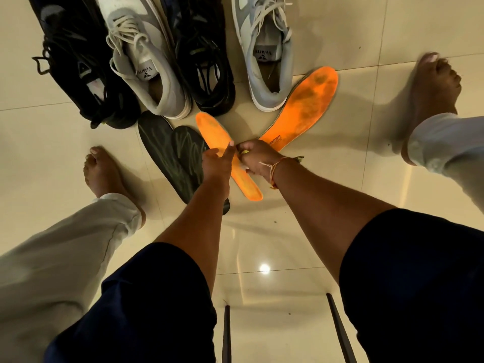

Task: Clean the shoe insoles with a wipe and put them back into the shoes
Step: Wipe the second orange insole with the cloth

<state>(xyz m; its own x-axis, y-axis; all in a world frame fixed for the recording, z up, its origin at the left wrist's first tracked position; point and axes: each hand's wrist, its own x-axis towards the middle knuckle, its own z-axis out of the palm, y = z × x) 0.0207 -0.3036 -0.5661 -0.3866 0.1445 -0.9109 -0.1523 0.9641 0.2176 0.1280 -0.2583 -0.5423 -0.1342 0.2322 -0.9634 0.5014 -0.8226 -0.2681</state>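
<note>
Tiled floor (366,179) carries all items. Four shoes stand in a row at the far side: black shoe (78,61), white shoe (146,61), second black shoe (204,61), pale blue shoe (264,61). Just in front lie two overlapping dark insoles (167,150) and two orange insoles, out of the shoes. The soiled right-side insole (303,108) touches the pale blue shoe. Over the nearer orange insole (217,132) both hands meet: left hand (217,163) lies on it, fingers outstretched; right hand (258,159) is curled round a small yellow item (245,152), not identifiable.
</note>
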